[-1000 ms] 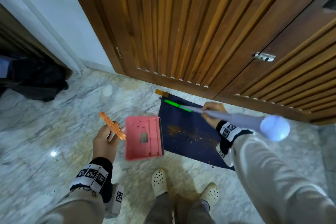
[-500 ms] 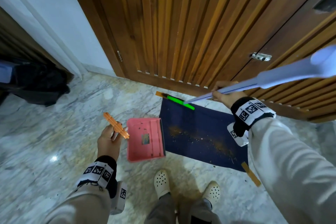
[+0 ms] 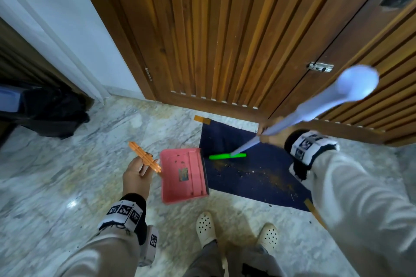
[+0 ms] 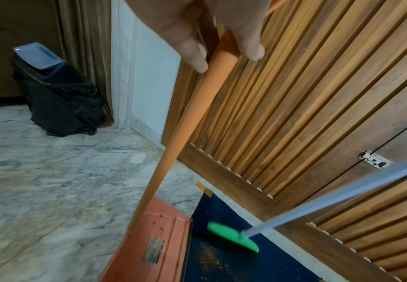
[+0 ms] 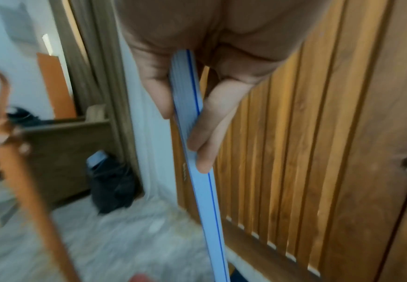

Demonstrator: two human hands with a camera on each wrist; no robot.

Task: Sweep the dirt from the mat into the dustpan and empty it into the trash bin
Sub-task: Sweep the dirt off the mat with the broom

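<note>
Right hand (image 3: 269, 136) fingers wrap the broom handle (image 3: 315, 110), driving dirt (image 3: 258, 174) toward the dustpan (image 3: 183, 177); left hand (image 3: 137, 174) fingers grip its handle (image 4: 197, 118), steadying it against the mat (image 3: 265, 164).

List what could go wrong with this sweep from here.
1. The dirt lies spread toward the mat's right side, while the broom head sits near the dustpan; a short stroke may miss most of it.
2. The left hand holds the dustpan's handle only lightly with the fingertips, so a push could shift the pan.
3. Crumbs may slip off the mat's near edge onto the floor.
</note>
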